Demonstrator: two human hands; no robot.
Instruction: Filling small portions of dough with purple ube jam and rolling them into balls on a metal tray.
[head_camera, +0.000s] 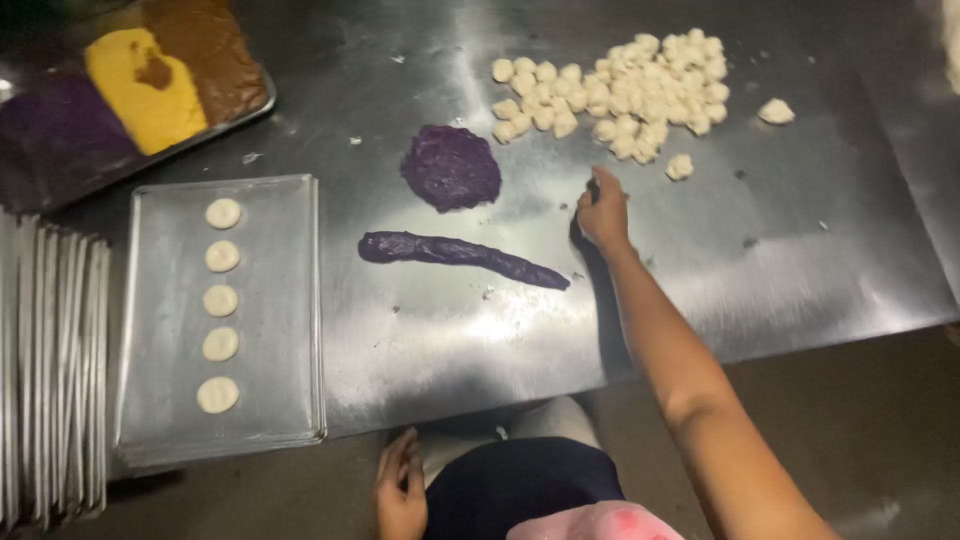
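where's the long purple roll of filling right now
In the head view the long purple roll lies mid-table, just below the purple mound, between the baking tray and the right hand.

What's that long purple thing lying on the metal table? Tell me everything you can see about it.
The purple rope is a long, thin roll of soft-looking, dark purple paste or dough with a slightly uneven, glossy surface. It lies flat on the steel table, running from left to right with a slight downward slant, thicker at its left end and tapering to the right. It sits just below a rounded purple mound without touching it. The right hand is close to its right end but apart from it.
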